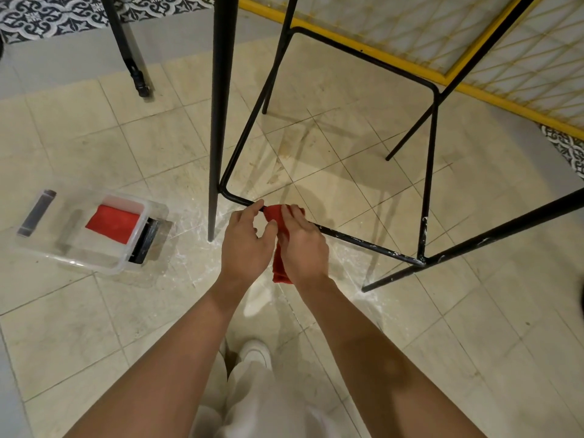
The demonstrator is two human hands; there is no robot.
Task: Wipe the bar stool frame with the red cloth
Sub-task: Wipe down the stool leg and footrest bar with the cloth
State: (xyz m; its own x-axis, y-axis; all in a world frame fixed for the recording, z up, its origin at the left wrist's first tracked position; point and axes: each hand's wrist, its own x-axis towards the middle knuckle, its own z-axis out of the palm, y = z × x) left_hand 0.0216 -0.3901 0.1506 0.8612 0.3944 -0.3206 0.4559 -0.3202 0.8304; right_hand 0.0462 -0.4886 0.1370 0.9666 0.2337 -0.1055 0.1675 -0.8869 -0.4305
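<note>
right hand (303, 245) fingers curl the red cloth (279, 263) round the low rung (363, 243) of the bar stool frame (428, 172). left hand (246, 245) fingers pinch the cloth's end just beside. the rung's long axis runs off right of the fingers, white-flecked.

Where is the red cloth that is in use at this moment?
Head view, centre: the red cloth is draped over the near lower rail of the bar stool frame, gripped by the right hand, with the left hand close against its left side.
</note>
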